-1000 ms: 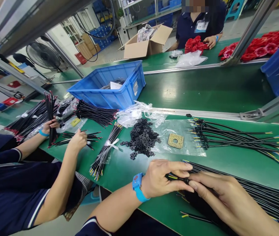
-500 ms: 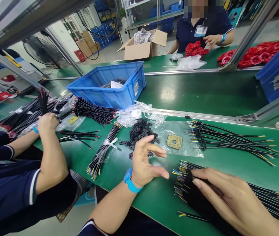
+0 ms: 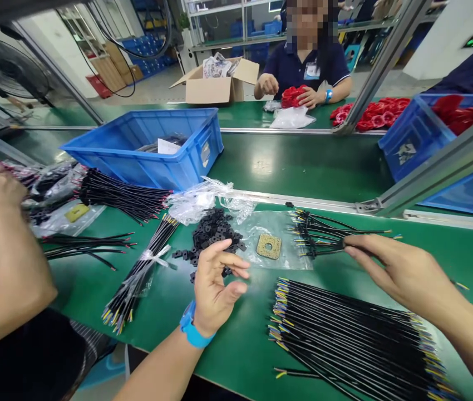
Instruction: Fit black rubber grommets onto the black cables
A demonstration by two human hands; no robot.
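Note:
My left hand (image 3: 216, 292) hovers by the heap of small black plastic pieces (image 3: 215, 231), fingers curved and apart, with nothing in it. At the right, my right hand (image 3: 395, 267) pinches a black cable (image 3: 336, 245) at the small pile of cables with black pieces on them (image 3: 309, 231). Most of the pinched cable is hidden behind the hand. In front lies a wide row of black cables (image 3: 345, 328) with yellow and blue wire ends. One loose cable (image 3: 297, 372) rests below that row. A square tan sponge (image 3: 269, 246) sits on a clear plastic bag (image 3: 299, 262).
Left of the heap lies a tied cable bundle (image 3: 140, 273). A blue bin (image 3: 136, 159) stands behind it. A co-worker's arm (image 3: 6, 245) reaches in at the left. Across the bench a person handles red parts (image 3: 292, 96). A metal post (image 3: 380, 72) rises at the right.
My right hand has moved up from the cable row to the smaller pile behind it, uncovering the row. My left hand stays open. The view has turned right.

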